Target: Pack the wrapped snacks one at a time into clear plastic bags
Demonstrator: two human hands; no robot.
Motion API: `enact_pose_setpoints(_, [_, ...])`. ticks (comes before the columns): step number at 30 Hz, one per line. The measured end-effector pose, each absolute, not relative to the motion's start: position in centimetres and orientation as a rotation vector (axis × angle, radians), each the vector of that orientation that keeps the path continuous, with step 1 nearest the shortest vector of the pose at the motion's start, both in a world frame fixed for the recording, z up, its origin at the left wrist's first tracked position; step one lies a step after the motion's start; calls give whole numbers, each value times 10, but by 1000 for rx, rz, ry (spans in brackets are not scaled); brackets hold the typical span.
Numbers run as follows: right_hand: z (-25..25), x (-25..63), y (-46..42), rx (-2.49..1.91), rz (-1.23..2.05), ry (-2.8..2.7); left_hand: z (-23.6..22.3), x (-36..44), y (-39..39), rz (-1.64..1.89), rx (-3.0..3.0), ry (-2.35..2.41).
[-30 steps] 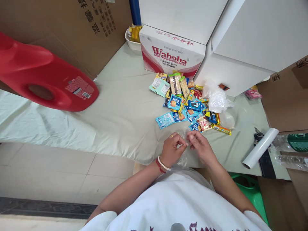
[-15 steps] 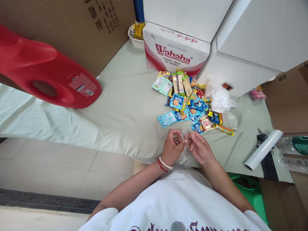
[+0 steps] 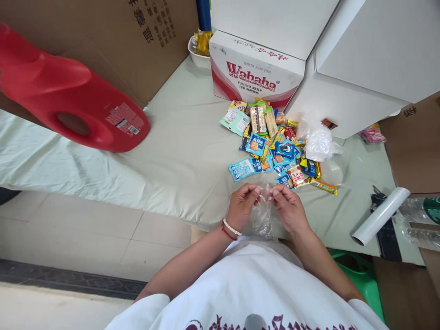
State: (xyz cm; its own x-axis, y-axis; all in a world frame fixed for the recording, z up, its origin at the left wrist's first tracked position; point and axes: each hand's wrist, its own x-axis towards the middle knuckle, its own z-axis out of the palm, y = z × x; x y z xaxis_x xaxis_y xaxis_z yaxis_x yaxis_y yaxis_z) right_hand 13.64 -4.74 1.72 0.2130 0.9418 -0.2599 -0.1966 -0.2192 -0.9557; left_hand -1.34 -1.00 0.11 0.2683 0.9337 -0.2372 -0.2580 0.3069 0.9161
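Note:
A clear plastic bag (image 3: 262, 220) hangs between my two hands at the table's front edge, close to my shirt. My left hand (image 3: 243, 204), with a white bead bracelet and a red cord at the wrist, pinches one side of the bag's top. Opposite it, my right hand (image 3: 288, 206) pinches the other side, fingertips a short way from the left ones. Just beyond my hands lies a heap of small wrapped snacks, among them a light-blue packet (image 3: 242, 169), a cream and red packet (image 3: 297, 176) and a thin yellow packet (image 3: 323, 185).
A white Wahaba-style water carton (image 3: 256, 75) stands behind the snacks, beside crumpled clear bags (image 3: 318, 140). On the left is a large red jug (image 3: 79, 101). A white plastic roll (image 3: 381, 215) and clear bottles (image 3: 417, 210) lie right. A green stool (image 3: 360, 279) is below the table.
My hands have drawn slightly apart at the bag's top, and more of the bag shows hanging between them. The whole view has shifted a little.

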Motion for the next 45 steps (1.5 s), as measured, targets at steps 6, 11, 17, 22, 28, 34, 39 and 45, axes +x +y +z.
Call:
enact_pose_setpoints(6, [24, 161, -33, -1358, 1105, -515, 12, -50, -2, 1020, 596, 918])
enact_pose_setpoints(11, [19, 173, -25, -1464, 968, -570, 7, -81, 14, 1075, 511, 1054])
enact_pose_setpoints(17, [-2, 176, 3, -1626, 954, -810, -16, -115, 70, 1024, 1298, 1628])
enact_pose_setpoints(22, [-22, 174, 31, -1606, 938, -762, 2, -117, 67, 1353, 1917, 1845])
enact_pose_setpoints(28, [-14, 178, 21, -1499, 1106, -662, -13, -98, 20, 582, 2548, 1046])
enact_pose_setpoints(34, [-4, 173, -22, -1581, 1250, -977, -40, -125, 20, 504, 2367, 1050])
enact_pose_setpoints(39, [-6, 191, -49, -1708, 1195, -817, -42, -149, 32, 477, 2283, 1033])
enact_pose_setpoints(45, [21, 236, -16, -1977, 855, -1278, -47, -167, 45, 293, 2395, 852])
